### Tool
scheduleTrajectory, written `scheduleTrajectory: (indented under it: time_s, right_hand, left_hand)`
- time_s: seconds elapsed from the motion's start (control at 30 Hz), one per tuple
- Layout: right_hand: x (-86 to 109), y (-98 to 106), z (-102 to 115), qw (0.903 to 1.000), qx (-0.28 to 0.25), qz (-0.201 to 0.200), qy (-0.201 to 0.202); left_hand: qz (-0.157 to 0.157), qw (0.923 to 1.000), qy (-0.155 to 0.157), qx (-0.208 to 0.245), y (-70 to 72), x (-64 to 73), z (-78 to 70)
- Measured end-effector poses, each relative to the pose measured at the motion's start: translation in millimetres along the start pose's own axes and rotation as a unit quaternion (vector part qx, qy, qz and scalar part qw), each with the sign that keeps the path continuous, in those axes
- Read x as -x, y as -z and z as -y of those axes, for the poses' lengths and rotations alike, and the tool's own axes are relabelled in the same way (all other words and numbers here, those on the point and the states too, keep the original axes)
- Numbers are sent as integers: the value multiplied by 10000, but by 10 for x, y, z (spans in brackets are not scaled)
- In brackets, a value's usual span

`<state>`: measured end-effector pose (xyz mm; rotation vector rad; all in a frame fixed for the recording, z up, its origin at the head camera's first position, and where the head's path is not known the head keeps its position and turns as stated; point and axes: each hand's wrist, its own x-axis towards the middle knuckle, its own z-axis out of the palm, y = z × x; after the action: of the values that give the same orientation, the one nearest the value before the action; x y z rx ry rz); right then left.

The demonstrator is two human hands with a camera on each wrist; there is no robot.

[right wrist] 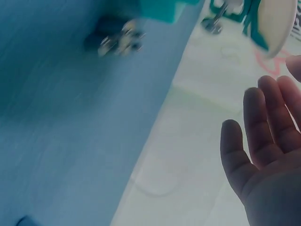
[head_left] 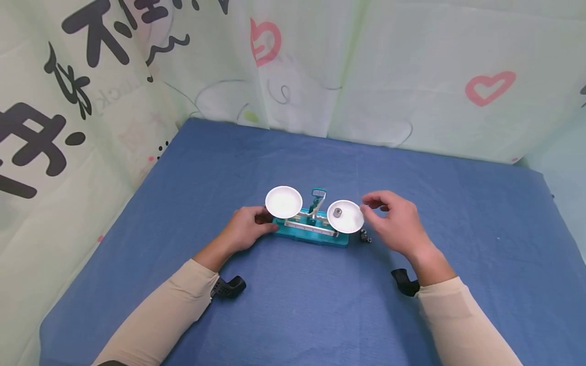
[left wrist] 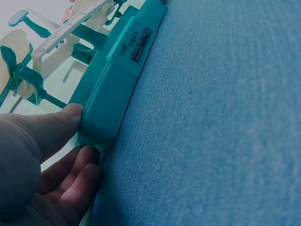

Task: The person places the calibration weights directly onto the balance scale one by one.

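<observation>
A small teal balance scale [head_left: 304,233] stands on the blue cloth, with a white pan at each end. My left hand [head_left: 247,227] pinches the left end of its base; in the left wrist view the thumb lies on the base [left wrist: 106,101] and the fingers curl at its end. One metal weight [head_left: 338,212] sits in the right pan [head_left: 350,219], while the left pan [head_left: 284,202] holds nothing. Beside the right pan's rim is my right hand [head_left: 397,222], its fingers loosely bent with nothing in them. Several small metal weights [head_left: 364,236] lie by the base's right end.
Blue cloth [head_left: 297,305] covers the table. Pale curtains [head_left: 412,61] with hearts and dark lettering hang behind it and along the left side. Black straps with curved mounts [head_left: 229,287] sit at both wrists.
</observation>
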<state>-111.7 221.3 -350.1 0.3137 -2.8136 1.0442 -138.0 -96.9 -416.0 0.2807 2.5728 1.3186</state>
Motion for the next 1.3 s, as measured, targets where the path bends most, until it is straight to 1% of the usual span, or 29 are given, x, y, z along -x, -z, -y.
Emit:
scheduleTrajectory:
  time_s: [0.1, 0.17, 0.4, 0.53, 0.63, 0.77, 0.93, 1.07, 1.3]
  right_hand:
    - [45, 27, -101, 9998, 129, 37, -123]
    - [79, 39, -161, 9994, 239, 131, -206]
    - [188, 31, -318, 9934, 678, 761, -532]
    - [203, 8, -371, 9903, 787, 1011, -531]
    - [200, -16, -403, 9888, 869, 1128, -440]
    - [193, -51, -429, 9864, 985, 1268, -355]
    - [187, -88, -423, 9835, 1078, 1387, -440]
    - [186, -101, -416, 9822, 1109, 1427, -504]
    - [177, -111, -439, 9819, 1162, 1424, -457]
  left_hand:
    - [7, 10000, 34, 17, 0, 3, 1]
    - [9, 10000, 56, 29, 1, 6, 0]
    - [-16, 9999, 56, 90, 6, 17, 4]
    - [-26, 9999, 49, 100, 5, 20, 6]
    - [-32, 9999, 40, 92, 2, 20, 8]
    - [-31, 10000, 39, 71, 0, 17, 13]
    - [-5, 10000, 33, 57, -4, 12, 16]
    - [6, 10000, 40, 80, -8, 9, 17]
    - [-5, 10000, 3, 82, -5, 10, 4]
